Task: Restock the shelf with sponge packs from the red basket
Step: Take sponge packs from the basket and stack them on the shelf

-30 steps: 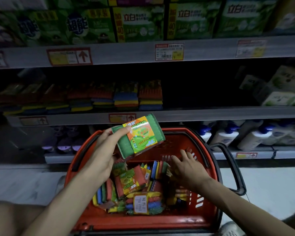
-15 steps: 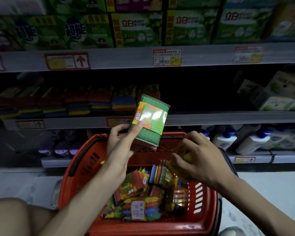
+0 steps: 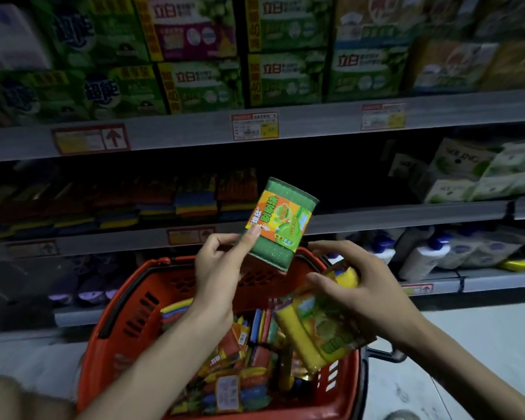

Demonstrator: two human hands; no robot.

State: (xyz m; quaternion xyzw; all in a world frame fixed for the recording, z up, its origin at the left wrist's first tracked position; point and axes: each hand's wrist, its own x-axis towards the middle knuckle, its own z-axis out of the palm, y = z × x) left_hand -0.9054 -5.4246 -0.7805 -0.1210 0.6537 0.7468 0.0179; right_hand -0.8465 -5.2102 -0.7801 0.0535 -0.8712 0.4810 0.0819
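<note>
Shelf: the grey sponge shelf (image 3: pixel 376 221) runs across the view, beyond and above both hands. Stacked multicolour sponges (image 3: pixel 194 198) fill its left part, with a dark gap to their right.
Red basket: red basket (image 3: pixel 115 325) sits below the hands, with loose packs inside.
Yellow sponge pack: yellow sponge pack (image 3: pixel 322 331) has the right hand (image 3: pixel 355 286) curled round its upper end. Its long axis slants down over the basket.
Green sponge pack: green sponge pack (image 3: pixel 281 219) is pinched at its lower left by the left hand (image 3: pixel 215 274), thumb on the label. It stands nearly upright, its top in front of the gap.
Next move: the left hand looks nearer, so probably forward and up.
</note>
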